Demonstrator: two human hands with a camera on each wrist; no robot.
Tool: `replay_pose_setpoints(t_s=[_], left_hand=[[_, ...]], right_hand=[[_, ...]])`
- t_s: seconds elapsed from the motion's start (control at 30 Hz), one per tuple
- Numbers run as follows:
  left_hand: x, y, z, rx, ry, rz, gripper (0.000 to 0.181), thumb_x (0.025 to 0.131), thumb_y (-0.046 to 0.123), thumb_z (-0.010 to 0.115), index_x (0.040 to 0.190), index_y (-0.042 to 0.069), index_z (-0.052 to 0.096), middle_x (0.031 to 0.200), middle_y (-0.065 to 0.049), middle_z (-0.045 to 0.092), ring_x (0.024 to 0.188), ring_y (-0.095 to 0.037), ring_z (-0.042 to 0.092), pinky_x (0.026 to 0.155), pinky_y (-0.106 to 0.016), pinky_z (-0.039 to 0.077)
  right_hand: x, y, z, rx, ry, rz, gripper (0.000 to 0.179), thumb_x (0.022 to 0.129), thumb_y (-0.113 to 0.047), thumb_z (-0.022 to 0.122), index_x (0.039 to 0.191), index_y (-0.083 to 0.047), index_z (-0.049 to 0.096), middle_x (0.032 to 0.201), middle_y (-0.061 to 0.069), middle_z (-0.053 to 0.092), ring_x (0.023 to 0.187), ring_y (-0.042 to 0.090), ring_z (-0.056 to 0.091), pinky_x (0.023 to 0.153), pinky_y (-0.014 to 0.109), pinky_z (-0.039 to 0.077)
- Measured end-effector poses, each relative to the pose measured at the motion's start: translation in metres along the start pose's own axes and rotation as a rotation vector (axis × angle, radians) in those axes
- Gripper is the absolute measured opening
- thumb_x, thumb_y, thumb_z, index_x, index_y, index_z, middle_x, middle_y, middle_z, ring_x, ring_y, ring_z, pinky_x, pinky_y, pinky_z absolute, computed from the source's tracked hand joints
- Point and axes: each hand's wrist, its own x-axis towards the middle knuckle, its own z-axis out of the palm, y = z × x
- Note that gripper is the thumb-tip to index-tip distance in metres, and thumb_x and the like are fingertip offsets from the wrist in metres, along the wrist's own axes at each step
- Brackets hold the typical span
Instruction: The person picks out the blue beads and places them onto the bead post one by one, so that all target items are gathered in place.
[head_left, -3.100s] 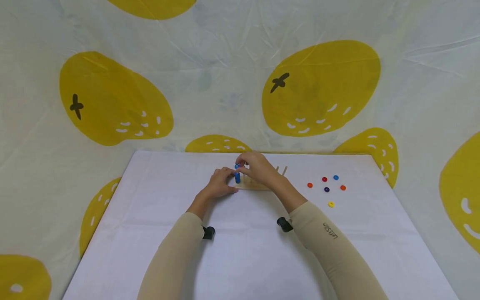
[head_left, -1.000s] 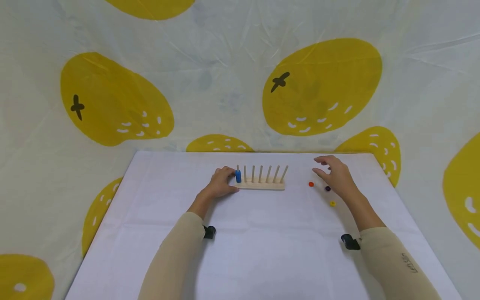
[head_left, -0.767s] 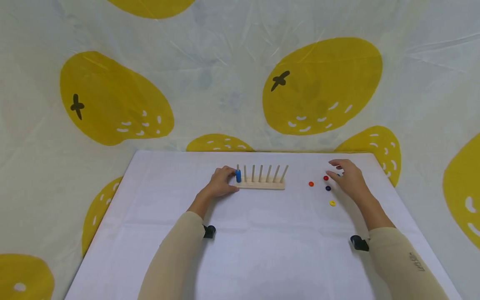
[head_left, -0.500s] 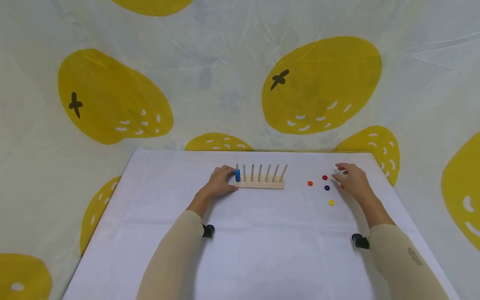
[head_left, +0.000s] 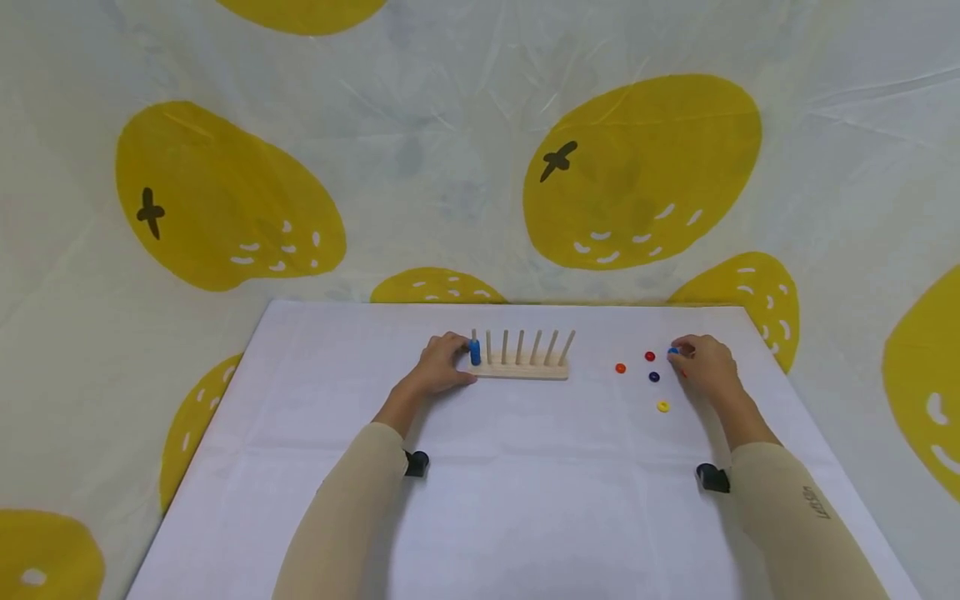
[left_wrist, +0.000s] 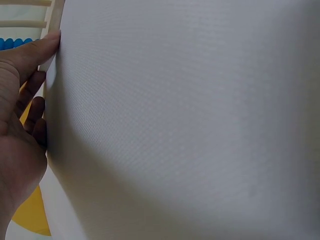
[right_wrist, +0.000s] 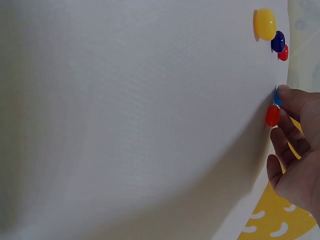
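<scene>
My left hand [head_left: 442,363] grips the left end of a wooden peg stand [head_left: 525,372], its thumb on the front edge of the base. Blue beads [head_left: 476,353] are stacked on the leftmost peg, whose tip shows above them; the other pegs are bare. Off to the right, my right hand [head_left: 708,367] pinches a blue bead [head_left: 672,351] between thumb and index finger at the tabletop. Close by that hand in the right wrist view lies an orange-red bead [right_wrist: 272,115], mostly hidden by the hand in the head view.
Loose beads lie left of my right hand: a red one [head_left: 649,356], an orange one [head_left: 620,367], a dark purple one [head_left: 654,377] and a yellow one [head_left: 663,407]. A white cloth [head_left: 540,517] covers the table, and a patterned curtain [head_left: 450,167] hangs behind it.
My right hand has left the leftmost peg, moved right to the loose beads, lowered and closed its fingertips on a blue bead. The left hand has stayed at the stand.
</scene>
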Motion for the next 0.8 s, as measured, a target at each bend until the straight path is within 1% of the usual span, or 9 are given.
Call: replay_pose_setpoints(t_s=[0.17,0.23,0.5,0.57,0.63,0.73,0.8], left_hand=[[-0.0007,0.0002,-0.0002,0.000,-0.005,-0.005,0.063,0.085,0.025,0.086,0.139,0.009,0.060,0.142,-0.008,0.058,0.132,-0.030,0.044,0.116,-0.047,0.036],[-0.0007,-0.0004,-0.0001,0.005,-0.005,-0.007,0.063,0.085,0.025,0.086,0.140,0.009,0.060,0.142,-0.007,0.058,0.132,-0.029,0.044,0.116,-0.047,0.036],[0.0006,-0.0011,-0.0001,0.002,-0.003,-0.003,0.062,0.084,0.025,0.086,0.139,0.008,0.061,0.142,-0.008,0.059,0.132,-0.030,0.045,0.116,-0.047,0.036],[0.0015,-0.0019,0.0004,0.000,-0.003,-0.001,0.062,0.084,0.025,0.086,0.139,0.008,0.061,0.142,-0.008,0.059,0.131,-0.029,0.045,0.116,-0.046,0.036],[0.0020,-0.0026,0.0007,0.004,-0.002,0.002,0.062,0.084,0.026,0.086,0.139,0.009,0.061,0.142,-0.007,0.059,0.131,-0.029,0.045,0.116,-0.046,0.036],[0.0021,-0.0028,0.0004,0.011,-0.003,0.002,0.062,0.084,0.026,0.086,0.139,0.009,0.061,0.142,-0.008,0.059,0.131,-0.029,0.045,0.116,-0.046,0.036],[0.0018,-0.0016,-0.0007,0.012,-0.003,0.003,0.062,0.084,0.026,0.086,0.138,0.009,0.061,0.142,-0.008,0.059,0.131,-0.029,0.045,0.116,-0.046,0.036]], right_hand=[[0.0008,-0.0006,0.0014,-0.016,0.015,0.006,0.033,0.100,-0.021,0.066,0.127,0.000,0.064,0.112,0.024,0.061,0.106,0.043,0.053,0.092,0.068,0.031],[0.0016,-0.0012,0.0015,-0.016,0.014,0.004,0.033,0.100,-0.021,0.066,0.126,-0.001,0.064,0.112,0.024,0.061,0.106,0.043,0.053,0.090,0.069,0.029],[0.0004,-0.0029,-0.0001,-0.005,-0.003,0.016,0.033,0.101,-0.021,0.067,0.125,0.000,0.063,0.111,0.024,0.064,0.105,0.043,0.052,0.092,0.068,0.029],[-0.0002,-0.0026,-0.0008,-0.003,-0.004,0.013,0.032,0.101,-0.021,0.066,0.125,0.001,0.063,0.111,0.024,0.064,0.104,0.043,0.052,0.092,0.067,0.030],[-0.0009,-0.0027,-0.0014,0.003,-0.004,0.010,0.033,0.101,-0.021,0.066,0.125,0.001,0.063,0.110,0.024,0.063,0.103,0.042,0.052,0.094,0.066,0.033],[-0.0020,-0.0036,-0.0018,0.022,-0.011,0.009,0.034,0.101,-0.021,0.066,0.126,0.002,0.062,0.110,0.023,0.062,0.101,0.039,0.052,0.096,0.060,0.043],[-0.0026,-0.0048,-0.0022,0.040,-0.019,0.013,0.035,0.102,-0.021,0.066,0.127,0.002,0.062,0.111,0.023,0.061,0.101,0.038,0.052,0.094,0.055,0.050]])
